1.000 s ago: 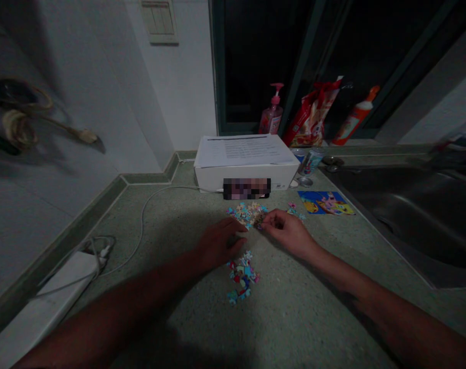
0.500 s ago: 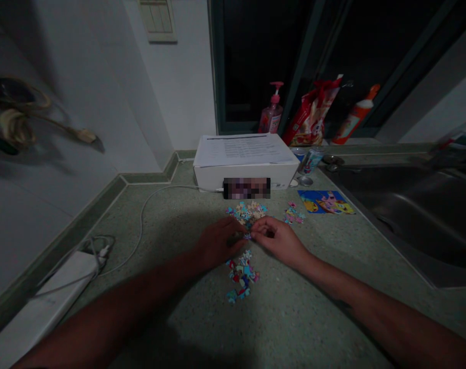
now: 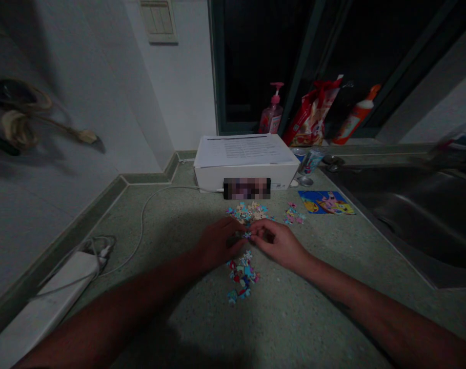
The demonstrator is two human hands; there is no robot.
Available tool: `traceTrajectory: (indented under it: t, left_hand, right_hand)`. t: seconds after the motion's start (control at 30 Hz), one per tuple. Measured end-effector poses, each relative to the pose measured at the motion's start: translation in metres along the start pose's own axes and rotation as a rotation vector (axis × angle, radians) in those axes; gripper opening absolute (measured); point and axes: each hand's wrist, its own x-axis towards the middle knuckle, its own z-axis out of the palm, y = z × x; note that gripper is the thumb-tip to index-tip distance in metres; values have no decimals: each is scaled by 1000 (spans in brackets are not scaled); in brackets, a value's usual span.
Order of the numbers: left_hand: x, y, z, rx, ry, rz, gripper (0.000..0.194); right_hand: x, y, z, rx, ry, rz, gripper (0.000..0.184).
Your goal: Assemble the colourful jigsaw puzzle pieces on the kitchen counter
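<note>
Between the fingertips of both hands is a small puzzle piece (image 3: 247, 234), or a few joined ones; I cannot tell how many. My left hand (image 3: 220, 240) pinches it from the left, with thumb and fingers curved. From the right, my right hand (image 3: 278, 240) pinches it too. Just beyond the fingers lies a pile of loose puzzle pieces (image 3: 251, 209), partly hidden by the hands. A second cluster of puzzle pieces (image 3: 243, 274) is spread on the counter nearer to me. Right of my right hand sits a smaller group of pinkish puzzle pieces (image 3: 293, 215).
A blue cartoon picture card (image 3: 327, 202) lies by the metal sink (image 3: 417, 215). A phone (image 3: 247, 188) leans on a white box (image 3: 248, 154), its cable (image 3: 142, 215) running left to a white power strip (image 3: 69, 292). A can (image 3: 312, 160) stands right of the box.
Both hands stay nearly in place at the puzzle piece. The right fingers have shifted very slightly; the piles look unchanged.
</note>
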Motion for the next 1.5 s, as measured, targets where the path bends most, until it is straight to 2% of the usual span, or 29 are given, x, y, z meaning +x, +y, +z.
traceTrajectory:
  t: [0.17, 0.4, 0.53, 0.7, 0.83, 0.97, 1.1, 1.3, 1.5]
  left_hand:
    - [0, -2, 1, -21, 10, 3, 19]
    - [0, 0, 1, -45, 16, 9, 16]
    - [1, 2, -2, -65, -18, -45, 16]
    - [0, 3, -2, -33, -10, -68, 20]
    - [-1, 2, -1, 0, -6, -30, 19]
    - [-1, 0, 0, 0, -12, -12, 17]
    - [-1, 0, 0, 11, -14, -10, 16]
    - [0, 1, -1, 30, -3, 6, 17]
    - [0, 2, -2, 5, 4, 18, 17]
  right_hand:
    - [-1, -8, -7, -142, 2, -158, 15]
    - [-2, -11, -7, -243, -26, -147, 14]
    - [-2, -10, -13, -358, -39, -117, 12]
    - [-3, -5, -46, -503, -81, -14, 10]
    - [-6, 5, -79, -619, -177, 92, 13]
    - [-11, 9, -97, -711, -263, 175, 13]
    - [-12, 1, -101, -830, -343, 258, 10]
    - [-13, -1, -102, -926, -290, 275, 23]
    - [-11, -1, -94, -950, -286, 250, 12]
